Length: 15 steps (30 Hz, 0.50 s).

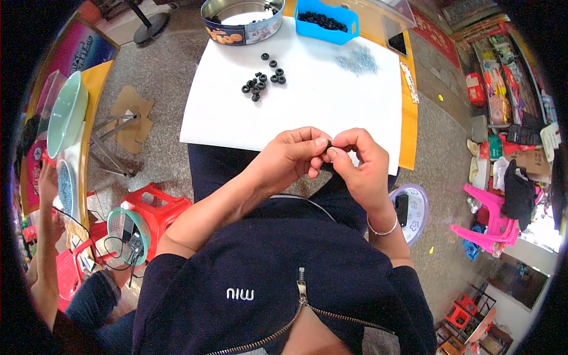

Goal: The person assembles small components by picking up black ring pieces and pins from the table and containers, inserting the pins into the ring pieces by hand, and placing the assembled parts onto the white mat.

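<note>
Between the fingertips of my left hand (294, 155) and my right hand (364, 164) is a small black part (329, 145), pinched from both sides. Fingers cover most of it; it looks like the black ring-shaped parts (261, 86) lying loose on the white sheet (313, 97). Both hands hang over the sheet's near edge, above my lap. A scatter of tiny pale-blue pieces (356, 60) lies at the sheet's far right. Beyond the loose parts stand a round tin (244, 34) and a blue plastic bin (319, 34) heaped with more black parts.
On the wooden table's right edge lie a paper strip (409, 83) and, farther back, a dark phone (397, 42). At left, a co-worker's hand (48, 183) is beside a pale green basin (66, 115). A red stool (155, 210) stands left; a pink chair (490, 218) is right.
</note>
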Each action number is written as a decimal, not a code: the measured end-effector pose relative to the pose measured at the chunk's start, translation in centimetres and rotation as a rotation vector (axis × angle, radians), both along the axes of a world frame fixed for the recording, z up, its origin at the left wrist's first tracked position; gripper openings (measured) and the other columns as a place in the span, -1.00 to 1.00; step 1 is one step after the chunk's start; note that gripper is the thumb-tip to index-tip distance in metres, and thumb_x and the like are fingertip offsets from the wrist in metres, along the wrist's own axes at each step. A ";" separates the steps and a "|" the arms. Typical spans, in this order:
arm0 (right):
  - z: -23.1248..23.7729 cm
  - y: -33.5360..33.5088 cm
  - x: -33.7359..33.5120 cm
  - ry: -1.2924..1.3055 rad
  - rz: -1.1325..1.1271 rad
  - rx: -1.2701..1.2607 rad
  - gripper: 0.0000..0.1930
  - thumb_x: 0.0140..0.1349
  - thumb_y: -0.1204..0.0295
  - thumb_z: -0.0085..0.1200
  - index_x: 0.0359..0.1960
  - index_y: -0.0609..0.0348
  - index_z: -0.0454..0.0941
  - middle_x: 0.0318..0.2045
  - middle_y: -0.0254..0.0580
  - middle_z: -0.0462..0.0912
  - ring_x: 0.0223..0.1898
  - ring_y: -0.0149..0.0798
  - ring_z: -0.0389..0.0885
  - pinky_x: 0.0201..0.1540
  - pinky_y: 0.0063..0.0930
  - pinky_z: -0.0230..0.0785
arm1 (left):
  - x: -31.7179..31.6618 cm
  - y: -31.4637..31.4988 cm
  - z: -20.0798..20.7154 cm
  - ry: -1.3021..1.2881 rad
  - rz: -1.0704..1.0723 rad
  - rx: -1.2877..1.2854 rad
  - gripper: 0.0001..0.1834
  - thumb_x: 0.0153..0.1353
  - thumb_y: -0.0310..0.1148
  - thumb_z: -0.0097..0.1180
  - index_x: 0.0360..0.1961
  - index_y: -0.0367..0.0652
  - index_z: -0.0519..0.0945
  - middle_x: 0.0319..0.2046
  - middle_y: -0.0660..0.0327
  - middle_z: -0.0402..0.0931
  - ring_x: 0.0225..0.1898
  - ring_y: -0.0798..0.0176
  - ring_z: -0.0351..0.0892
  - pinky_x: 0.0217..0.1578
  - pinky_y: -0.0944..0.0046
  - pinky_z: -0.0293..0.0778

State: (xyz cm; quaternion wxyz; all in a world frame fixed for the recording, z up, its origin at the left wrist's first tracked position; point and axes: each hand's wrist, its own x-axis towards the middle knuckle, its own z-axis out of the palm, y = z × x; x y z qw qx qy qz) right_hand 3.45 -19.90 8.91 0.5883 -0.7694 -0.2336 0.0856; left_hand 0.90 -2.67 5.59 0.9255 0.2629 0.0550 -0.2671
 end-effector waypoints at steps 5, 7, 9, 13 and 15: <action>0.7 0.0 0.1 -0.316 0.035 -0.404 -0.80 0.11 0.34 0.15 -0.37 0.19 0.45 -0.53 -0.18 0.50 -0.50 -0.25 0.51 -0.43 -0.42 0.36 | -0.3 0.5 0.9 -0.068 0.042 0.308 -0.86 0.23 -0.41 0.08 -0.25 -0.26 0.51 -0.43 0.26 0.52 -0.50 0.46 0.46 -0.49 0.46 0.45; 0.3 0.0 0.7 -0.666 0.142 -0.528 -0.76 0.06 0.29 0.16 -0.46 0.15 0.39 -0.59 -0.17 0.42 -0.52 -0.11 0.46 -0.47 -0.30 0.30 | -0.2 0.7 0.8 -0.109 -0.002 0.376 -0.86 0.23 -0.39 0.08 -0.25 -0.23 0.51 -0.46 0.28 0.51 -0.52 0.47 0.46 -0.51 0.47 0.43; 0.4 -0.2 0.6 -0.724 0.170 -0.554 -0.77 0.06 0.30 0.15 -0.49 0.14 0.38 -0.60 -0.17 0.41 -0.53 -0.12 0.45 -0.47 -0.30 0.30 | -0.1 0.9 0.7 -0.150 -0.044 0.444 -0.85 0.23 -0.36 0.08 -0.24 -0.21 0.50 -0.49 0.30 0.50 -0.55 0.47 0.45 -0.53 0.49 0.40; -0.1 -0.2 0.8 -0.831 0.188 -0.530 -0.78 0.06 0.36 0.15 -0.56 0.10 0.34 -0.63 -0.18 0.39 -0.57 -0.14 0.44 -0.51 -0.29 0.28 | -0.4 0.6 0.4 -0.114 -0.037 0.328 -0.86 0.23 -0.40 0.08 -0.27 -0.26 0.50 -0.44 0.25 0.52 -0.51 0.48 0.44 -0.50 0.48 0.43; -0.7 -0.1 0.8 -0.781 0.173 -0.489 -0.79 0.07 0.37 0.13 -0.56 0.11 0.34 -0.63 -0.18 0.39 -0.58 -0.13 0.43 -0.52 -0.27 0.28 | -0.5 0.5 0.1 -0.108 0.000 0.330 -0.86 0.23 -0.39 0.07 -0.28 -0.25 0.50 -0.44 0.25 0.52 -0.52 0.49 0.42 -0.52 0.49 0.41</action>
